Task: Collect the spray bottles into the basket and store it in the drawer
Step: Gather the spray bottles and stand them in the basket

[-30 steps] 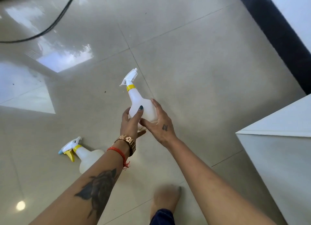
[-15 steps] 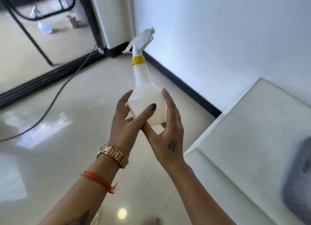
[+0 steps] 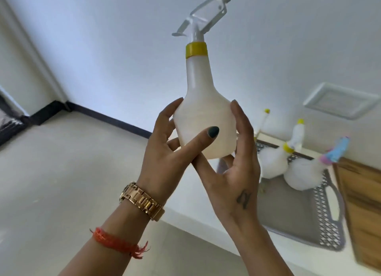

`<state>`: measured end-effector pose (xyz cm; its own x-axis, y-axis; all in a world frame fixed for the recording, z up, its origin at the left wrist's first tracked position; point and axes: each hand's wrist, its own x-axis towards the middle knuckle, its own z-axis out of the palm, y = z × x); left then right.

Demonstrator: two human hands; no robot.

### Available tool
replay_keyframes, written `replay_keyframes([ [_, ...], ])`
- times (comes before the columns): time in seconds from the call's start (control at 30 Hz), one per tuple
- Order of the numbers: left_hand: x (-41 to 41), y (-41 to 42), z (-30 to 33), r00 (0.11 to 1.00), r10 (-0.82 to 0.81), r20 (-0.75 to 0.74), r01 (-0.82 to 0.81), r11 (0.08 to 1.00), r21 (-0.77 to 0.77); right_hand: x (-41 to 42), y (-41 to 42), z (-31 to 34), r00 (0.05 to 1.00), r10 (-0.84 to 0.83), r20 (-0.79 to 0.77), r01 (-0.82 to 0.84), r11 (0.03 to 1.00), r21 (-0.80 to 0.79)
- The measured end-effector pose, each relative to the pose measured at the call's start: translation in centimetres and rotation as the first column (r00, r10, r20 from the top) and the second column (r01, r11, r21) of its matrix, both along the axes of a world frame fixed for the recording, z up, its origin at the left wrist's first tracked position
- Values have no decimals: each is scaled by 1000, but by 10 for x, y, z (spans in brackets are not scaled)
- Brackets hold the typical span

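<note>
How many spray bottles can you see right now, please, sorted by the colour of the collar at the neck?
Yellow collar: 2, the bottle held in both hands and one lying in the grey basket.
Pink collar: 1, the blue-headed bottle in the basket.
Total: 3 spray bottles.

I see an even, bright daylight look with soft, faint shadows and no hard glare. The held spray bottle (image 3: 204, 110) and both hands are fairly sharp. The basket (image 3: 321, 220) and the bottles in it at right smear with motion blur. Wide-angle bending tilts the wall (image 3: 115, 49) lines near the edges.
</note>
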<state>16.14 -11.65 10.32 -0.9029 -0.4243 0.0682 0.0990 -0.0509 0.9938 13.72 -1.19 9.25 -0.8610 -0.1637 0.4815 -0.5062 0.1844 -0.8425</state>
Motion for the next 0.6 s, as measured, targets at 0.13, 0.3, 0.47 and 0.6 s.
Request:
replay_keyframes([
  [0.13, -11, 49, 4, 991, -132, -7, 132, 991, 18, 3, 57, 8, 996, -33, 85, 38, 997, -60],
  [0.3, -19, 98, 4, 955, -297, -12, 297, 954, 33, 11, 122, 13, 986, -18, 164, 50, 979, -197],
  [0.47, -23, 140, -1, 879, -477, -25, 478, 878, 41, 7, 184, 22, 943, -123, 308, 207, 944, -258],
  [0.6, -27, 166, -14, 793, -610, 15, 609, 793, 33, -7, 226, 34, 928, -69, 365, 130, 981, -147],
])
